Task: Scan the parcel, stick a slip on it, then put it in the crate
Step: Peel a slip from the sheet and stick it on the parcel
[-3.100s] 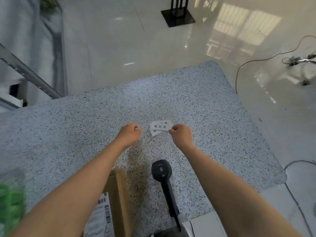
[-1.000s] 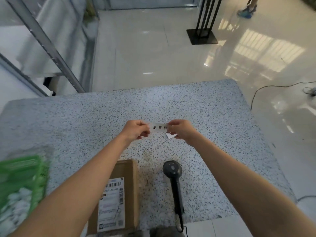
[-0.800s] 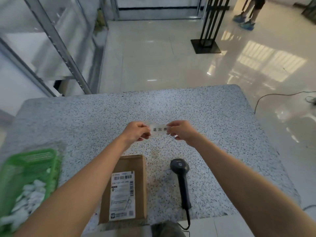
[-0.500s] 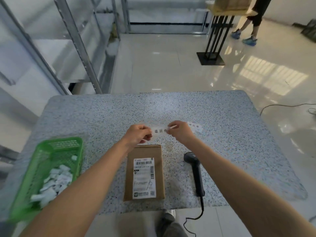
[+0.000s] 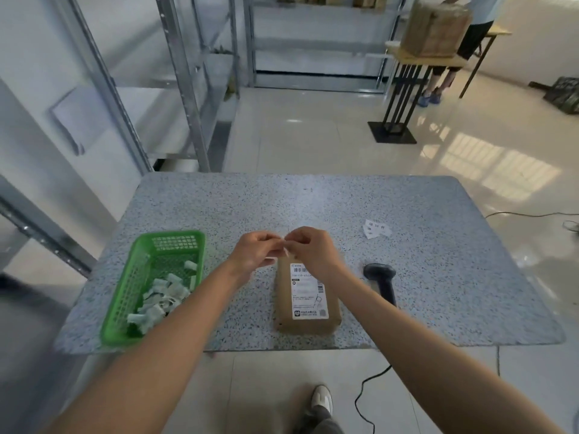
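A brown cardboard parcel (image 5: 308,296) with a white shipping label lies flat near the table's front edge. Just above its far end, my left hand (image 5: 255,252) and my right hand (image 5: 310,249) meet fingertip to fingertip, pinching a small white slip (image 5: 283,245) that is mostly hidden by the fingers. A black handheld scanner (image 5: 380,278) lies on the table to the right of the parcel, its cable hanging off the front edge. More white slips (image 5: 376,228) lie on the table further right and back.
A green plastic basket (image 5: 134,277) holding several crumpled paper scraps stands at the table's left front. The speckled table (image 5: 313,198) has metal shelving behind and left. A person stands by a far table with a box at upper right.
The view has tilted up and back, bringing basket, parcel and room into sight. My hands have drawn closer together with the slip, now over the parcel's far end. The spare slips stay on the table.
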